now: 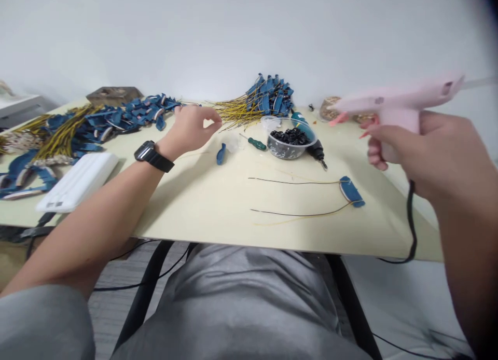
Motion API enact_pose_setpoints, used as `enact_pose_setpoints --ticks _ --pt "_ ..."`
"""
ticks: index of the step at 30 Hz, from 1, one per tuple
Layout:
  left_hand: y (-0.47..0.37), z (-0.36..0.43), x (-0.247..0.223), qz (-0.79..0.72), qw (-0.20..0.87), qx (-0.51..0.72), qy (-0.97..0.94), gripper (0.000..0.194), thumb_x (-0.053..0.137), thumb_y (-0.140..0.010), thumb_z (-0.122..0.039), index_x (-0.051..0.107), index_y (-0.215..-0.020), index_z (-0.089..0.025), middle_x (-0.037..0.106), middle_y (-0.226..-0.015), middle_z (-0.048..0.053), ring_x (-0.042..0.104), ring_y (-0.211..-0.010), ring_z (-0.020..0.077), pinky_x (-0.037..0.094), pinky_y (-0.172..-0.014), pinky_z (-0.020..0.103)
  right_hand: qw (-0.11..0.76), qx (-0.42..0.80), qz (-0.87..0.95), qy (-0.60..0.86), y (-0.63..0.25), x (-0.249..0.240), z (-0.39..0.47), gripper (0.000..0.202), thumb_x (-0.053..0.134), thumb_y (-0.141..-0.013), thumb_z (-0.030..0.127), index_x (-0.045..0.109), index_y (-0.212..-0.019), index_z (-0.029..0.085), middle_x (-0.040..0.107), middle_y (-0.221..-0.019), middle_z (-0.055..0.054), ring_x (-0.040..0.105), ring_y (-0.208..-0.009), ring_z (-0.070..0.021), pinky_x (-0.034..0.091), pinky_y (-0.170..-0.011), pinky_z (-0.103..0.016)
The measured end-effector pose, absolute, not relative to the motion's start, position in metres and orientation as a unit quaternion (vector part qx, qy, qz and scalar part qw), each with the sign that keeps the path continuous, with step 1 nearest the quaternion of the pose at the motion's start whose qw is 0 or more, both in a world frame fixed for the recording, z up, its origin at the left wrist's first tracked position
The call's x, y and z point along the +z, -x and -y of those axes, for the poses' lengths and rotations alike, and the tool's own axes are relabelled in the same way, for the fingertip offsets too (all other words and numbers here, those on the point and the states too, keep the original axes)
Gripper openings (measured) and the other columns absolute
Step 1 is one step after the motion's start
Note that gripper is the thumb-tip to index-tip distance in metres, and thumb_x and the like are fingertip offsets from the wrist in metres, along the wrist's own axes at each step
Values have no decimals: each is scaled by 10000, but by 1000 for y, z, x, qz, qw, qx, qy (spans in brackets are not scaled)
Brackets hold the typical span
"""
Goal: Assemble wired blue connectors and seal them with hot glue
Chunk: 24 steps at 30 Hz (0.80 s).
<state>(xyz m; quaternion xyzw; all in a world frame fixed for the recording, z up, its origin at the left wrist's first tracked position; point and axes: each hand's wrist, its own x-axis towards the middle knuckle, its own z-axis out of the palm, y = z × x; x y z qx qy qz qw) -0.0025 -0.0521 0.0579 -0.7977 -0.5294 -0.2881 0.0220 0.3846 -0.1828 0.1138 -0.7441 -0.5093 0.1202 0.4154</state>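
The right hand (439, 142) was wrapped round the handle of a pink gun (392, 99), raised above the right side of the table (210, 209); the gun was slightly blurred, its narrow end toward the left, and a black cord (411, 225) hung below the hand; the wired piece (351, 191), a blue curved strip, lay on the table below and to the left of that hand, apart from it; its two wires (299, 183) ran leftward, roughly side by side.

The left hand (194, 126), with a watch (150, 152) at its wrist, was over the middle of the table; its thumb and forefinger curved into a narrow ring, tips close together, though I could not tell whether they pinched anything thin; a loose piece (221, 154), also blue, lay just beyond the fingertips, lower and slightly right in view; the wired piece was well to the right of this hand.

A bundle (268, 98) of blue pieces on yellowish stems lay near the wall; a screwdriver (257, 143) lay beside a clear tub (278, 151) of black bits (290, 136); a drill (317, 152) lay partly behind the tub.
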Motion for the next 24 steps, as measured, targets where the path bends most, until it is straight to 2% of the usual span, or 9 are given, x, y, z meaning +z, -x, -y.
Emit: enact_pose_setpoints --ticks 4,7,9,11,13,14,16,19,24 --pt "-19 71 100 433 9 -422 797 242 675 -1114 -395 870 -1132 -253 919 -1233 34 771 -1108 230 572 -1044 417 411 194 605 654 -326 124 171 285 787 -1010 132 710 -738 174 655 -633 -44 545 -479 -138 381 -514 -350" --pt "-42 80 137 301 -1 -473 828 283 703 -1108 -363 883 -1178 -156 911 -1183 73 819 -1121 231 536 -943 368 370 260 662 598 -296 117 150 291 745 -1028 161 675 -746 190 634 -621 -36 538 -471 -142 375 -519 -346" --pt "-58 80 156 233 -22 -434 870 424 659 -1125 -420 851 -1374 -136 874 -1378 65 826 -1321 275 552 -1029 366 354 286 675 580 -281 109 137 336 719 -1037 165 618 -720 209 611 -623 -28 538 -502 -143 382 -551 -342" --pt "-73 78 167 212 -25 -379 901 480 640 -1132 -369 829 -1483 -101 853 -1436 88 805 -1350 269 544 -1096 384 356 301 675 572 -273 100 127 313 711 -1026 164 606 -738 223 610 -645 -19 544 -538 -155 378 -571 -345" --pt "-87 76 169 229 -30 -341 911 349 676 -1112 -238 913 -1329 -103 898 -1267 90 808 -1191 253 548 -1055 397 362 289 682 567 -270 92 119 263 707 -1003 157 621 -765 228 610 -669 -17 545 -589 -170 376 -600 -353" --pt "-93 75 168 235 -38 -343 909 282 693 -1085 -147 942 -1209 -101 909 -1145 90 795 -1070 238 538 -972 392 363 279 686 566 -270 88 117 249 704 -991 155 624 -767 228 607 -677 -18 545 -613 -174 376 -616 -355" --pt "-102 76 162 228 -76 -343 908 250 699 -1092 -87 948 -1096 -106 906 -1034 92 745 -919 199 514 -866 375 359 264 697 562 -271 82 112 231 703 -970 159 629 -761 227 606 -691 -23 547 -652 -181 371 -637 -358" --pt "-106 79 155 224 -99 -326 913 238 720 -1085 -65 942 -1027 -124 908 -1012 97 740 -882 195 500 -826 378 354 266 706 552 -272 76 108 204 712 -949 171 640 -765 225 617 -706 -31 562 -688 -189 362 -643 -356" --pt "-100 80 151 255 -61 -299 917 334 651 -946 73 927 -989 -110 891 -956 101 741 -837 197 505 -776 367 343 271 702 562 -268 70 104 245 723 -925 158 583 -739 233 595 -703 -31 546 -693 -188 340 -642 -357"
